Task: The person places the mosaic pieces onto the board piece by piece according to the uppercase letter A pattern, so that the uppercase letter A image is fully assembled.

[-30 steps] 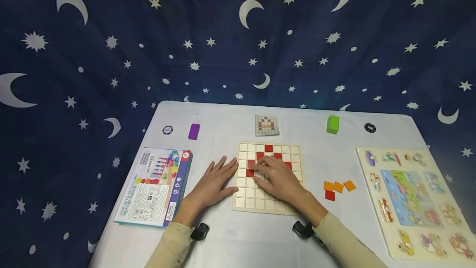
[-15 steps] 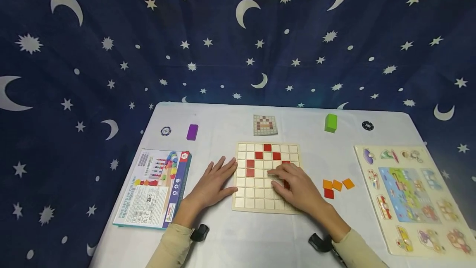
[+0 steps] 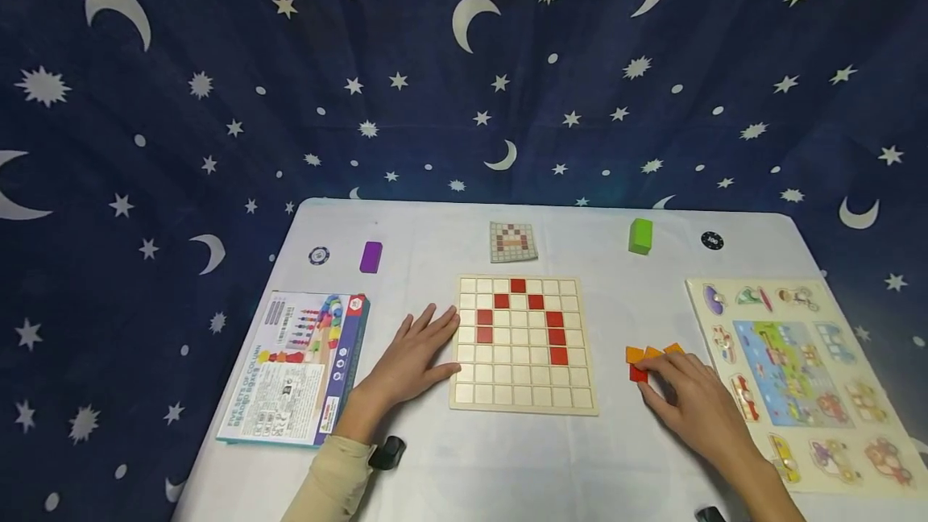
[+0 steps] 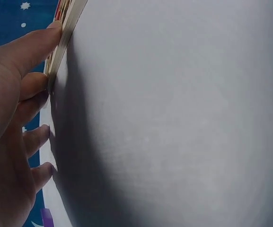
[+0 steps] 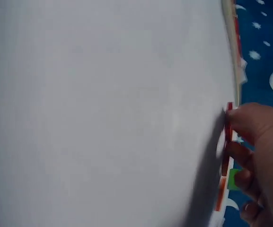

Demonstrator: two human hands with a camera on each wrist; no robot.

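A square wooden grid board (image 3: 482,397) lies mid-table, with several red tiles set in its cells in an arch-like pattern. My left hand (image 3: 413,369) rests flat on the cloth, fingers spread; its fingertips and thumb touch the board's left edge, as the left wrist view also shows of the thumb (image 4: 37,42). To the right of the board, my right hand (image 3: 692,405) pinches a loose red tile (image 3: 637,374) between thumb and forefinger. Several orange tiles (image 3: 634,354) lie against it, partly covered by the fingers. In the right wrist view the thumb presses the red tile (image 5: 229,124).
A small pattern card (image 3: 513,242) lies behind the board. Around it are a purple block (image 3: 370,257), a green block (image 3: 640,236), and two poker chips, one pale (image 3: 319,255), one black (image 3: 712,241). A boxed toy (image 3: 290,369) lies left; a wooden picture puzzle (image 3: 790,377) lies right.
My right hand has left the board's red tiles and moved right to the loose tiles, taking the red one between its fingers. The left hand has stayed at the board's edge.
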